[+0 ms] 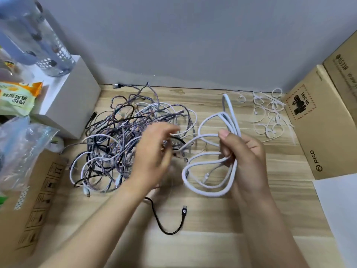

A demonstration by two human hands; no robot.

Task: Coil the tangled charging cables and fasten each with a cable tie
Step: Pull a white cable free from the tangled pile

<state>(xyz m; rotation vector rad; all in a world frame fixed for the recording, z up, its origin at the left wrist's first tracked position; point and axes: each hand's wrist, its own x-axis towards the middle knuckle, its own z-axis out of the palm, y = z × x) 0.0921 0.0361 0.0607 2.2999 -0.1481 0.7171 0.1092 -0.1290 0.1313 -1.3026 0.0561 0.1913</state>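
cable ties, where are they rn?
Head view: the cable ties lie loose on the table's far right, beside the Pico cardboard box, beyond the right hand.

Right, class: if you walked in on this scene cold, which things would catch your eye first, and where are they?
First the big tangle of cables in dark, braided and white strands, left of centre on the wooden table. Next the white cable looped in the right hand, with the blurred left hand over the tangle's edge. White cable ties lie at the back right.
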